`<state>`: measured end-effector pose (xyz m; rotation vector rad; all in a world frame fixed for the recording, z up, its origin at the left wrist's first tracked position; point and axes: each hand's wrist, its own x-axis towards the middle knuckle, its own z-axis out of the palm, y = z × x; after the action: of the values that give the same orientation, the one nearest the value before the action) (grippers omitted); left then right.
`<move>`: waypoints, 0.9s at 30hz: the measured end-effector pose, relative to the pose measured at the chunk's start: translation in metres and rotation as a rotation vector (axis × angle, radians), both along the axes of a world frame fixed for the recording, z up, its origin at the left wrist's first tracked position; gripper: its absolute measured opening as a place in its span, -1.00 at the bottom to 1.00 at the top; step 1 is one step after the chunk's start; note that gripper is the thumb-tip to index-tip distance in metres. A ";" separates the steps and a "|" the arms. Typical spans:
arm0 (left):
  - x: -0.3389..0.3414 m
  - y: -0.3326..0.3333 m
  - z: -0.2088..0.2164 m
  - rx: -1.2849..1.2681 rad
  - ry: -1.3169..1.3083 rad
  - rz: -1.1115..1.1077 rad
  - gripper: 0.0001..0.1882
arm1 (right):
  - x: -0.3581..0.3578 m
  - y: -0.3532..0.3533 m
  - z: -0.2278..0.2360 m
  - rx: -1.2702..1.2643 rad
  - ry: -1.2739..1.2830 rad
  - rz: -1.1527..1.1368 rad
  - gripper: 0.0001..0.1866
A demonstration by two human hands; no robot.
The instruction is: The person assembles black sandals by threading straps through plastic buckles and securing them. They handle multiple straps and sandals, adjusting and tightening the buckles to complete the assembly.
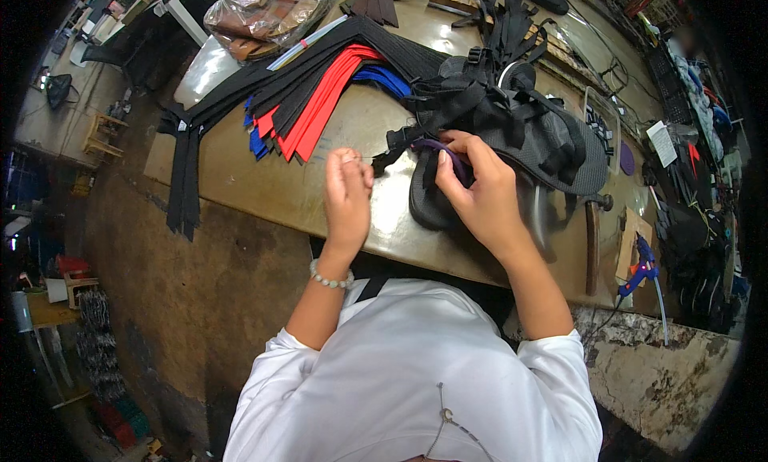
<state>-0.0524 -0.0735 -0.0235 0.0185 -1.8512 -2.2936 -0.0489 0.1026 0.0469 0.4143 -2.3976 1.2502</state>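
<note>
My right hand pinches a narrow purple strap between thumb and fingers. Beneath it lies a dark sandal sole, partly covered by the hand. A black strap with a buckle stretches from there toward my left hand. That hand is closed, its fingertips pressed together just left of the black strap; whatever they hold, if anything, is too small to make out. Right beyond my right hand is a pile of black strapped sandals, one ridged sole turned toward me.
Black, red and blue straps fan across the table at left. Behind them sits a clear bag of brown pieces. A hammer and a blue glue gun lie at right, near the table's front edge.
</note>
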 end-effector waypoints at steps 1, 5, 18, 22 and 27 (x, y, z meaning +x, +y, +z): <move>0.003 -0.006 0.001 -0.008 0.013 0.005 -0.83 | 0.001 -0.001 0.001 -0.012 0.008 -0.007 -0.84; 0.011 -0.015 -0.001 -0.070 0.023 -0.090 -0.81 | 0.010 0.001 0.010 -0.028 -0.096 -0.049 -0.87; 0.017 0.014 -0.003 -0.447 0.046 0.083 -0.79 | 0.006 -0.016 0.000 -0.051 -0.147 0.121 -0.79; 0.016 0.016 -0.004 -0.477 0.058 0.115 -0.81 | 0.007 -0.014 0.001 -0.070 -0.243 0.091 -0.81; 0.016 0.014 -0.006 -0.468 0.060 0.108 -0.81 | 0.007 -0.016 0.000 -0.016 -0.223 0.092 -0.77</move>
<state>-0.0367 -0.0592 -0.0297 -0.0170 -2.2433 -1.7245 -0.0419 0.0870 0.0470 0.4035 -2.5768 1.4218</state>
